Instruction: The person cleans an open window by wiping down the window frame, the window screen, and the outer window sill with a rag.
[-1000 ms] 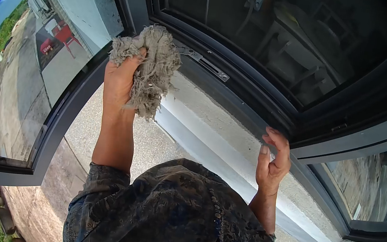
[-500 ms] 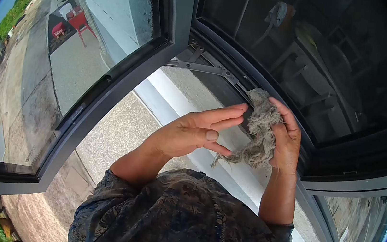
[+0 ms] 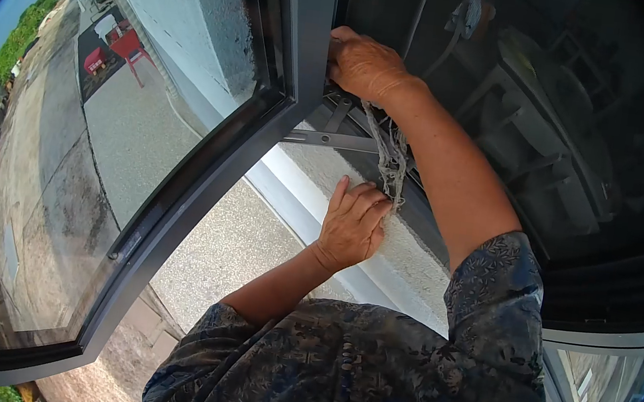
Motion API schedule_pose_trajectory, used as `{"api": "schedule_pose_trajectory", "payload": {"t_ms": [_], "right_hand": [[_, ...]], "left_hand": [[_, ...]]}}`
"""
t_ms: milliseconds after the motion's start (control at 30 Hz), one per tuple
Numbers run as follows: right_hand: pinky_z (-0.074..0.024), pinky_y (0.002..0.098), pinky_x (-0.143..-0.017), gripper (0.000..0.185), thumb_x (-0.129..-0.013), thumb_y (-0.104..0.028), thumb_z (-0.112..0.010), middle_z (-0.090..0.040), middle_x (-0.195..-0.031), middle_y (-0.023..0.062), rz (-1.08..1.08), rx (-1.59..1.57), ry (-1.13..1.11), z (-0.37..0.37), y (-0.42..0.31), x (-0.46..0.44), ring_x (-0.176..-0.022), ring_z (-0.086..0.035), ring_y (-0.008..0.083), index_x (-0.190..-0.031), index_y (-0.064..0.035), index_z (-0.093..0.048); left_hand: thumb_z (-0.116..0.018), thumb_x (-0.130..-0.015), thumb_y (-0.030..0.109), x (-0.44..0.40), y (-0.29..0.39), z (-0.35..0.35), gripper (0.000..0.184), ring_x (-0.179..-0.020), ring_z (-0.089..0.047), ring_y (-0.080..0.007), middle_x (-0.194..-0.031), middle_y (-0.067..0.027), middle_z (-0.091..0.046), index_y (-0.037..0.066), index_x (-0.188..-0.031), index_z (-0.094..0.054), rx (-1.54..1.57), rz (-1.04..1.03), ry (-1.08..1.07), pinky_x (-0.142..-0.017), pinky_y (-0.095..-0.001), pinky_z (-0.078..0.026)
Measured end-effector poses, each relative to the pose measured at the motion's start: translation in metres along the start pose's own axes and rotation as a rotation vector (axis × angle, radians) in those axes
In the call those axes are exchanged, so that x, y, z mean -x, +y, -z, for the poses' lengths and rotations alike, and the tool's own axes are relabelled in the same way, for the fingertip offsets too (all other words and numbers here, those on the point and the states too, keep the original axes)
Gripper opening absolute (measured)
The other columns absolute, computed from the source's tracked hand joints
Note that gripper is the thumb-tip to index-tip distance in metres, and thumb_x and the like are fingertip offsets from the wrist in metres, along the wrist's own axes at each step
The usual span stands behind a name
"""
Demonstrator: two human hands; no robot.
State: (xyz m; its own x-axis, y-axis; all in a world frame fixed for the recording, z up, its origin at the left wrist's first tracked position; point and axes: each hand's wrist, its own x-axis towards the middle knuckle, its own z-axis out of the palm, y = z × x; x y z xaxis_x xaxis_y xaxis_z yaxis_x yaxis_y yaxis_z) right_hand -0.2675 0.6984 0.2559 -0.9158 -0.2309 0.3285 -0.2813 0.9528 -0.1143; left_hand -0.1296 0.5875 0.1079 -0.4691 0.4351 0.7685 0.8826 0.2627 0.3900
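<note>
My right hand (image 3: 369, 68) reaches up to the corner of the dark window frame, its fingers closed round the grey frayed rag (image 3: 393, 161). Most of the rag is hidden under that hand, and loose strands hang down from it. Below, my left hand (image 3: 353, 225) rests at the sill (image 3: 418, 265) with its fingers slightly bent and apart, close to the strand ends. A metal hinge arm (image 3: 325, 139) spans from the open sash (image 3: 176, 207) to the frame, just under my right hand.
The open glass sash fills the left side, with a red chair (image 3: 129, 49) visible through it. Dark glass (image 3: 513, 88) at the upper right shows furniture. Another sash (image 3: 605, 380) stands at the lower right. A white ledge (image 3: 280, 184) runs below the sill.
The rag has passed from my left hand to my right hand, which has since moved up and left to the frame corner. My left hand has come back from the rag to the sill.
</note>
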Motion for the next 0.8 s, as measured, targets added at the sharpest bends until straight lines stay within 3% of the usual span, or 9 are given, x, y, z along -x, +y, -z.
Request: {"api": "schedule_pose_trajectory", "payload": {"t_ms": [67, 133, 233, 533, 800], "right_hand": [[-0.0469, 0.0417, -0.092, 0.036, -0.085, -0.013, -0.052, -0.054, -0.115, 0.0085, 0.001, 0.148, -0.120, -0.010, 0.001, -0.004, -0.103, -0.059, 0.0274, -0.120, -0.0194, -0.060], [-0.0475, 0.0387, -0.089, 0.028, -0.085, -0.018, -0.053, -0.051, -0.116, 0.0106, -0.009, 0.126, -0.137, -0.009, -0.002, 0.000, -0.099, -0.060, 0.0284, -0.108, -0.0065, -0.064], [-0.0500, 0.0381, -0.085, 0.029, -0.085, -0.019, -0.053, -0.051, -0.116, 0.0143, 0.023, 0.351, -0.240, -0.007, -0.008, 0.008, -0.096, -0.061, 0.0290, -0.108, -0.0059, -0.064], [-0.0523, 0.0400, -0.081, 0.038, -0.087, -0.016, -0.048, -0.054, -0.112, 0.0185, -0.056, 0.359, -0.361, 0.049, -0.012, 0.096, -0.090, -0.064, 0.0301, -0.123, -0.0082, -0.058], [-0.0527, 0.0413, -0.080, 0.037, -0.088, -0.017, -0.049, -0.056, -0.105, 0.0201, -0.282, 0.385, -0.404, 0.085, -0.020, 0.177, -0.085, -0.066, 0.0318, -0.122, -0.0073, -0.058]], "left_hand": [[-0.056, -0.074, 0.006, -0.002, -0.001, 0.001, 0.029, -0.109, -0.051, -0.0273, -0.106, -0.0066, -0.055, 0.008, -0.103, -0.058, -0.011, 0.014, -0.021, -0.107, -0.0488, -0.020], [-0.056, -0.075, 0.007, 0.002, 0.002, 0.000, 0.030, -0.111, -0.050, -0.0272, -0.107, -0.0064, -0.054, 0.008, -0.105, -0.058, -0.010, 0.043, -0.047, -0.108, -0.0491, -0.019], [-0.056, -0.076, 0.006, 0.002, -0.001, 0.000, 0.034, -0.115, -0.047, -0.0279, -0.112, -0.0073, -0.051, 0.008, -0.110, -0.056, -0.031, 0.032, -0.067, -0.107, -0.0490, -0.019], [-0.054, -0.073, 0.007, 0.004, -0.004, 0.000, 0.038, -0.116, -0.045, -0.0313, -0.115, -0.0111, -0.049, 0.003, -0.111, -0.054, -0.051, 0.002, -0.051, -0.104, -0.0530, -0.026], [-0.053, -0.073, 0.007, 0.007, -0.002, 0.001, 0.039, -0.117, -0.043, -0.0317, -0.114, -0.0120, -0.048, 0.002, -0.111, -0.054, -0.050, 0.001, -0.035, -0.104, -0.0528, -0.026]]}}
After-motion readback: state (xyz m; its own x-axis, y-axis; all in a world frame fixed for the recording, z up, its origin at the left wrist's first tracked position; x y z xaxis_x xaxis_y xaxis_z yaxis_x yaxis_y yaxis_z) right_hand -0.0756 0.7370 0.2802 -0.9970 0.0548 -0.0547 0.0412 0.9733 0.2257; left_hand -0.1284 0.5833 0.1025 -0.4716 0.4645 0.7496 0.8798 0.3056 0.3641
